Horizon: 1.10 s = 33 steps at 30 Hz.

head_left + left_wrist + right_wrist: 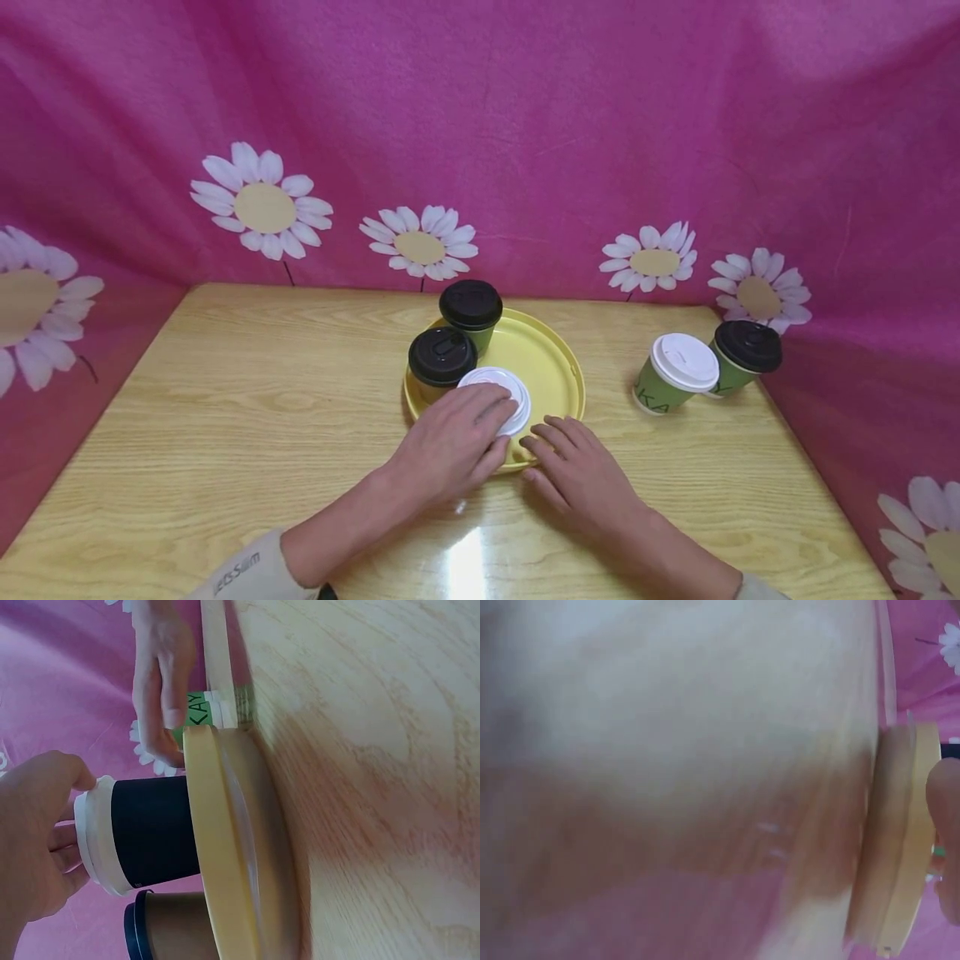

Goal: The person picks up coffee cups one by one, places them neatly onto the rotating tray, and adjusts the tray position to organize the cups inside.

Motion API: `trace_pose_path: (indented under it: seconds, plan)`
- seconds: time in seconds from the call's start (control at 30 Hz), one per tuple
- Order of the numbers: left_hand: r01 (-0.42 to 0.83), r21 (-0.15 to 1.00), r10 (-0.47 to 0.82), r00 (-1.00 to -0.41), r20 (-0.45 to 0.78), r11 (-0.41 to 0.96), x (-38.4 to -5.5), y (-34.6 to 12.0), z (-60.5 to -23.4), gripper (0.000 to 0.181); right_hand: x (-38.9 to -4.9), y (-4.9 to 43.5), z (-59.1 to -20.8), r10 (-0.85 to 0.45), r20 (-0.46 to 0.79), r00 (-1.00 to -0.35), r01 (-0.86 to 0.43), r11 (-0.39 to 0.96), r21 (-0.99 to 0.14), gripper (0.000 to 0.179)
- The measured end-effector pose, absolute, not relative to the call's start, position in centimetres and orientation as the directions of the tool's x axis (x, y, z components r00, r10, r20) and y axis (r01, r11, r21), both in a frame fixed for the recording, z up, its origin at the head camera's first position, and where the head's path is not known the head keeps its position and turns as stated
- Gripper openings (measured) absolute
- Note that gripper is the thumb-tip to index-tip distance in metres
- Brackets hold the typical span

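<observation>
Head view: my left hand (453, 437) grips a white-lidded cup (502, 377), one of three on the tray (549, 358); my right hand (587, 471) is empty, fingers loose. Two cups (660, 385) apparently remain outside.

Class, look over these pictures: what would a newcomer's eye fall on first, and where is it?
Probably the magenta cloth with its big white daisies, filling the background. Next, the round yellow tray on the wood-grain table, where the left hand grips a white-lidded dark cup near two black-lidded cups. Off to the right stand two green paper cups, one white-lidded, one black-lidded.
</observation>
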<state>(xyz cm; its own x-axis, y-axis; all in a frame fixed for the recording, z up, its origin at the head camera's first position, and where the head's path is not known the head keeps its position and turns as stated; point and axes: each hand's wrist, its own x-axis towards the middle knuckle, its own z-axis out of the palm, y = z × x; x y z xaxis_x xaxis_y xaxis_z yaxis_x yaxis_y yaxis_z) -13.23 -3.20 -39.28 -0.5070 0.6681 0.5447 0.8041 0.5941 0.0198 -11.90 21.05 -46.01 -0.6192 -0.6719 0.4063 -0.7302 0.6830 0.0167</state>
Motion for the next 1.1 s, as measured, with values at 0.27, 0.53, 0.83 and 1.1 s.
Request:
trace_pose_path:
  seconds: [0.27, 0.53, 0.83, 1.1]
  plan:
    - [0.813, 0.029, 0.66, -0.493, 0.567, 0.582, -13.3, -3.0, -39.4, 0.035, -14.2, 22.8, -44.8, -0.734, 0.376, -0.566, -0.773, 0.63, 0.067, 0.053]
    - [0.803, 0.016, 0.665, -0.504, 0.551, 0.595, -13.3, -3.1, -39.4, 0.035, -17.4, 24.7, -44.8, -0.769, 0.379, -0.514, -0.812, 0.579, 0.074, 0.054]
    - [0.802, 0.019, 0.664, -0.507, 0.55, 0.598, -13.3, -3.1, -39.3, 0.035, -19.3, 26.0, -45.3, -0.794, 0.344, -0.502, -0.828, 0.556, 0.073, 0.052]
    - [0.802, 0.021, 0.663, -0.507, 0.551, 0.596, -13.3, -3.2, -39.3, 0.035, -20.6, 26.3, -45.5, -0.811, 0.31, -0.497, -0.847, 0.531, 0.032, 0.042]
